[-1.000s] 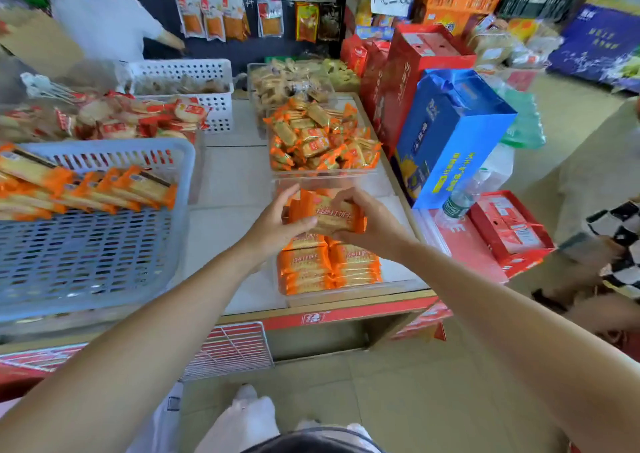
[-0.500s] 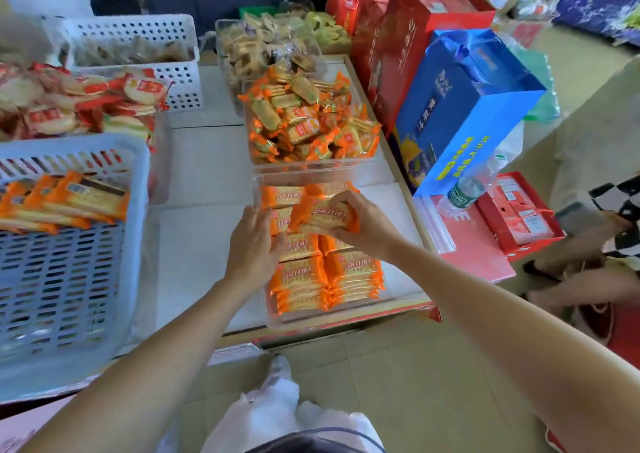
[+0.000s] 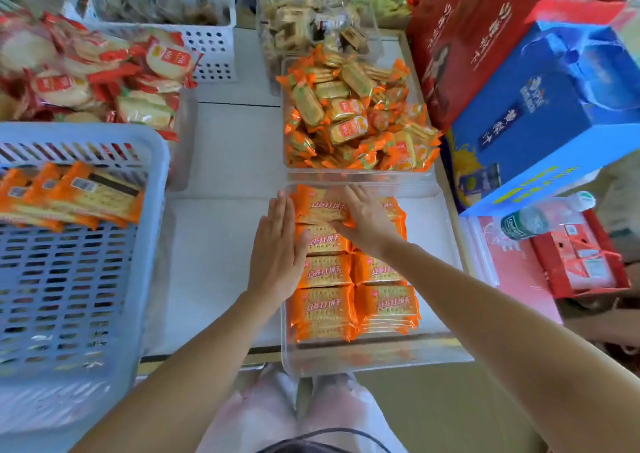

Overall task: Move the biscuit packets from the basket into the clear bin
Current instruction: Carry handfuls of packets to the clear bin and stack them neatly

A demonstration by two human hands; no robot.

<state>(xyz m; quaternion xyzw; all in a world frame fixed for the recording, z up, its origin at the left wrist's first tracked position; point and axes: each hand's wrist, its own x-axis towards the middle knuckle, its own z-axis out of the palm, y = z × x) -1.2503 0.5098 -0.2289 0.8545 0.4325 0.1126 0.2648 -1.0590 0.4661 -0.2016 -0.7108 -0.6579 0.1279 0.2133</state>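
Note:
A clear bin [image 3: 433, 355] at the table's front edge holds two rows of stacked orange biscuit packets [image 3: 325, 305]. My right hand [image 3: 363, 220] lies flat with straight fingers on the far packets, pressing them down. My left hand [image 3: 277, 248] stands flat against the left side of the packet rows, fingers straight and together. At the left, a blue slatted basket [image 3: 79, 279] has several more orange biscuit packets [image 3: 72, 194] lying along its far side.
Behind the clear bin sits another clear bin of small orange snack packs [image 3: 356, 116]. Red rice-cracker packs [image 3: 90, 78] pile up at the far left, with a white perforated basket [image 3: 207, 47] behind. Red and blue gift boxes [image 3: 540, 106] and a water bottle [image 3: 540, 218] stand to the right.
The packets held above the bin by both hands have come down into it. Both hands have flattened, the right on top of the packets, the left against their side.

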